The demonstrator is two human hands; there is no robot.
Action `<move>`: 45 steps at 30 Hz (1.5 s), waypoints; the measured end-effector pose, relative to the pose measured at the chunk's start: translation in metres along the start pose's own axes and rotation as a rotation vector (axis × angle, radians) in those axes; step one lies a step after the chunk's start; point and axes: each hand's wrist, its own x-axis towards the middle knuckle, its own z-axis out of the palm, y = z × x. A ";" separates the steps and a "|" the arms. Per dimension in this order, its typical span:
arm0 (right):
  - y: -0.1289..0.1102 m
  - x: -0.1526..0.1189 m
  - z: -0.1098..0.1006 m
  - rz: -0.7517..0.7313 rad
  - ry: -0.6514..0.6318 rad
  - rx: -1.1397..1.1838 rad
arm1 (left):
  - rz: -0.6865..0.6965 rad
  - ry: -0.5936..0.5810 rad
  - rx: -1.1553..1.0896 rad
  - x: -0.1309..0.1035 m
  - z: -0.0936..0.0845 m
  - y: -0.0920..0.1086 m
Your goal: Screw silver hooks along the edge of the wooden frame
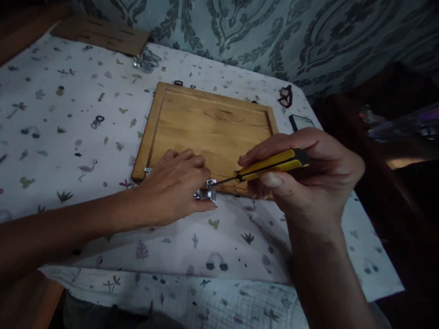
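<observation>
A framed wooden panel [207,128] lies flat on the cloth-covered table. My left hand [176,184] rests over its near edge, with the thumb and fingers closed around a small silvery metal fitting [206,193] that looks like a hinge. My right hand [313,177] grips a yellow-and-black screwdriver [274,165] by its handle. Its thin shaft slants down to the left, and the tip meets the fitting at a screw spot. Another bit of silvery metal [148,170] shows at the panel's near left corner, partly behind my left hand.
The table wears a white printed cloth [109,120]. At the back left are a piece of cardboard [100,33] and a cluster of silvery metal parts [147,60]. Eyeglasses [285,96] and a phone [301,123] lie beyond the panel on the right. A patterned curtain or wall covering [231,18] borders the far side.
</observation>
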 end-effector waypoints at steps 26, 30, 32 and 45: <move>-0.003 -0.002 0.006 -0.044 0.204 -0.016 | -0.006 -0.023 -0.032 0.001 -0.002 0.000; 0.003 -0.001 0.006 -0.077 0.187 -0.051 | -0.018 -0.022 -0.010 0.002 -0.002 0.001; 0.005 -0.002 0.006 -0.037 0.181 -0.071 | -0.013 -0.021 -0.002 0.002 -0.002 0.002; 0.003 -0.001 0.008 0.015 0.161 -0.056 | 0.006 0.011 0.005 0.001 0.001 0.001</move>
